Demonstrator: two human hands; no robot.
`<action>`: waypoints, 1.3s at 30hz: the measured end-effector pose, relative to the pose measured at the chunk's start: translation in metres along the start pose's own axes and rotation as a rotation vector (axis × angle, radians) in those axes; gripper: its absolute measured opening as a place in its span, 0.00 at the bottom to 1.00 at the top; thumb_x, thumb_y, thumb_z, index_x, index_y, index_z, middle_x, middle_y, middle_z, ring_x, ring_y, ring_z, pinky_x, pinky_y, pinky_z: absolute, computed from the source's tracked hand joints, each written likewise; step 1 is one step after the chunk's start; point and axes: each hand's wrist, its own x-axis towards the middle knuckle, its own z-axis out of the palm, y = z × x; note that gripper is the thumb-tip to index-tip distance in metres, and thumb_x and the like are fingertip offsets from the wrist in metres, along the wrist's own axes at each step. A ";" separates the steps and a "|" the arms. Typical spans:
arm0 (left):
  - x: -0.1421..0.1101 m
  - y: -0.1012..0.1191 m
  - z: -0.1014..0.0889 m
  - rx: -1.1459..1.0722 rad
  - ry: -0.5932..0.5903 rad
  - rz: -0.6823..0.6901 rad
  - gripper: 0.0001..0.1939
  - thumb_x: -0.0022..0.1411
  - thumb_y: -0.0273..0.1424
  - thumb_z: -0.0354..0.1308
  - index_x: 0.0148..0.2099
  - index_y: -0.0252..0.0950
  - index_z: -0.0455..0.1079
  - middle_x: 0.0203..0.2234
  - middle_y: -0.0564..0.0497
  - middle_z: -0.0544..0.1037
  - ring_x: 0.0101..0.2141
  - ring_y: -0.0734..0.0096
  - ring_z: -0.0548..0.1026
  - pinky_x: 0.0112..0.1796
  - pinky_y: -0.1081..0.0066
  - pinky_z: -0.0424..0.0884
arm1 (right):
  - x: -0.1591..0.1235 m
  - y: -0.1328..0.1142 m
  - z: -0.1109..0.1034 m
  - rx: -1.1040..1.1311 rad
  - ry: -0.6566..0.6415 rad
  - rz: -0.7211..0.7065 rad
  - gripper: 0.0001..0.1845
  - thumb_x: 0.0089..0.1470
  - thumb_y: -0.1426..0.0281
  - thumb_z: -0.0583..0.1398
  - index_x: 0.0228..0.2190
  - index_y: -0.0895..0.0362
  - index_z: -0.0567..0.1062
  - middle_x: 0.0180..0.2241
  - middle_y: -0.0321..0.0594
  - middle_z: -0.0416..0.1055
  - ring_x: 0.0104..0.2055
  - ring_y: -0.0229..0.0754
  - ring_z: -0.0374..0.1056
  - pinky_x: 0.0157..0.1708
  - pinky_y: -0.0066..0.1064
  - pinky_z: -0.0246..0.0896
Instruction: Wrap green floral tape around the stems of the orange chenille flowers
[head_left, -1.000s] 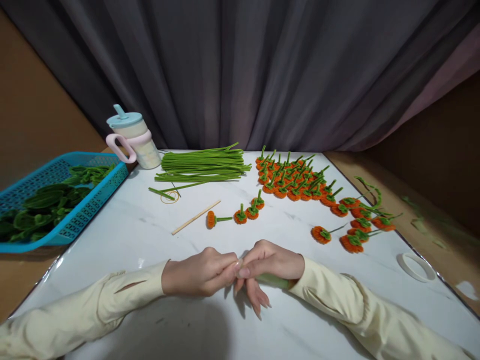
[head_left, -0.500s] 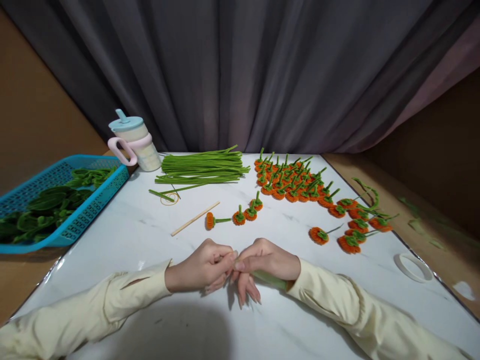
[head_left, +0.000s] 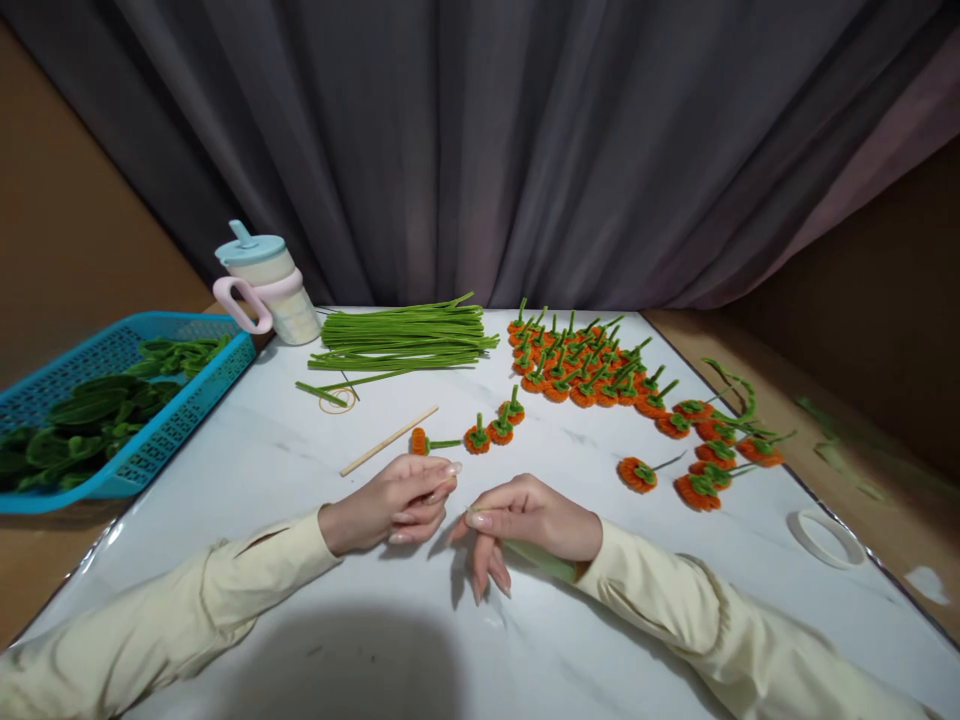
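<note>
My left hand [head_left: 405, 500] hovers over the white table with thumb and fingers pinched together; what it pinches, if anything, is too small to make out. Close by on the right, my right hand [head_left: 525, 520] presses thumb against forefinger while its other fingers hang loosely downward. A pale green thing [head_left: 547, 562] shows under the right palm, mostly hidden. Just beyond my left hand lie an orange flower head with a green stem [head_left: 420, 441] and a thin wooden stick [head_left: 390, 440]. Two or three similar flowers [head_left: 500, 430] stand stem-up beside it.
Green pipe-cleaner stems [head_left: 405, 335] lie bundled at the back. Many orange flowers [head_left: 577, 365] cluster at the back right, others [head_left: 701, 490] nearer. A blue basket [head_left: 135, 455] of green leaves and a lidded tumbler [head_left: 289, 300] stand left. A white ring [head_left: 825, 538] lies right.
My hands have drawn apart: the left has moved up and to the left, away from the right fingertips. My right hand has barely shifted.
</note>
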 end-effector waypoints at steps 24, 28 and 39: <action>0.003 -0.017 -0.003 0.447 0.323 0.333 0.16 0.65 0.42 0.47 0.40 0.34 0.63 0.19 0.57 0.67 0.15 0.84 0.54 0.16 0.79 0.48 | 0.003 0.013 -0.003 -0.186 -0.054 0.148 0.27 0.50 0.50 0.60 0.39 0.55 0.57 0.18 0.29 0.69 0.13 0.30 0.59 0.16 0.21 0.55; 0.001 -0.015 -0.007 0.332 0.241 0.328 0.17 0.65 0.39 0.47 0.50 0.33 0.64 0.27 0.51 0.71 0.17 0.81 0.60 0.19 0.76 0.56 | 0.000 0.014 0.001 -0.678 0.316 -0.092 0.17 0.55 0.57 0.58 0.37 0.55 0.60 0.20 0.30 0.67 0.17 0.30 0.58 0.19 0.22 0.53; 0.009 -0.006 -0.011 -0.380 -0.216 0.123 0.33 0.33 0.26 0.45 0.45 0.21 0.71 0.39 0.38 0.72 0.44 0.57 0.66 0.45 0.63 0.60 | -0.003 0.003 0.002 -1.524 0.695 -0.844 0.15 0.54 0.77 0.56 0.45 0.55 0.68 0.40 0.46 0.69 0.44 0.48 0.62 0.43 0.42 0.58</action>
